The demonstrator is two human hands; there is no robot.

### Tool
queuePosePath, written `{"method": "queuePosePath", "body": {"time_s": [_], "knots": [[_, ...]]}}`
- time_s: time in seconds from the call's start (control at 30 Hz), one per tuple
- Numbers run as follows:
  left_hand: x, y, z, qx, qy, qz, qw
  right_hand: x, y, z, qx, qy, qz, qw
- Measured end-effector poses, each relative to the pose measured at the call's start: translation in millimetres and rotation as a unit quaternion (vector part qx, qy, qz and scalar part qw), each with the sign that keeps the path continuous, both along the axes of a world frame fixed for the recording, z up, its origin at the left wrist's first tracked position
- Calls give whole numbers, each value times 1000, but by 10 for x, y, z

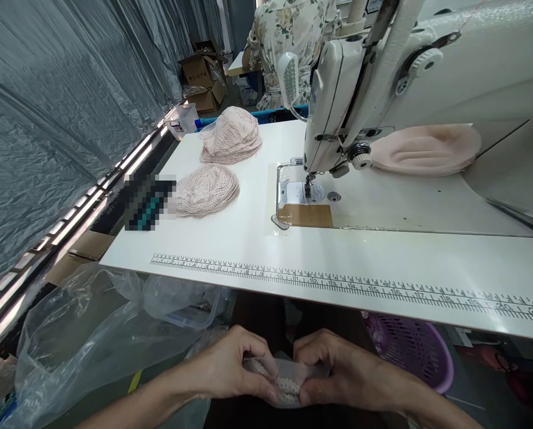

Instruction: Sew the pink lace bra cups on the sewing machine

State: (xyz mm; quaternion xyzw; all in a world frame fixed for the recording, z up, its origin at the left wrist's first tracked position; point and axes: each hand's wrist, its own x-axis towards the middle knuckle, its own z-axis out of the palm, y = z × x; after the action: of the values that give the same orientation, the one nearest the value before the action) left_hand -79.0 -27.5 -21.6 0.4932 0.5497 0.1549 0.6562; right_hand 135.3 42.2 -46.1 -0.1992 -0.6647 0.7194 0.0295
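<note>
Low in the head view, over my lap and in front of the table edge, my left hand and my right hand both pinch a small piece of sheer fabric with lace. The piece spans the gap between my thumbs, and its ends are hidden by my fingers. On the white sewing table lie two piles of pale pink lace pieces, a nearer pile and a farther pile. To their right stands a white sewing machine, its presser foot above the metal plate.
A smooth pink padded piece lies behind the machine head. A ruler strip runs along the table's front. Clear plastic bags hang at lower left, and a purple basket stands below right. Beyond the table is a person in a floral top.
</note>
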Motion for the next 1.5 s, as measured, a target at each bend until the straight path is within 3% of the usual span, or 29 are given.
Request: {"method": "queuePosePath", "body": {"time_s": [0.3,0.5,0.8,1.03,1.23,1.5], "knots": [[-27,-8,10,-31,41,6,999,-12,19,41,-17,-10,-15,1000],[-125,-53,-70,-32,76,24,996,84,41,-8,-54,-16,-10,998],[-88,-47,-91,11,-5,63,998,101,52,-56,-9,-68,-20,997],[-64,-79,-101,-33,-25,68,997,126,36,-59,-6,-66,-22,998],[-58,-89,28,9,-12,77,997,107,78,-2,6,-58,-27,998],[-40,-140,-13,-39,4,117,992,117,75,-24,19,-81,-10,996]]}}
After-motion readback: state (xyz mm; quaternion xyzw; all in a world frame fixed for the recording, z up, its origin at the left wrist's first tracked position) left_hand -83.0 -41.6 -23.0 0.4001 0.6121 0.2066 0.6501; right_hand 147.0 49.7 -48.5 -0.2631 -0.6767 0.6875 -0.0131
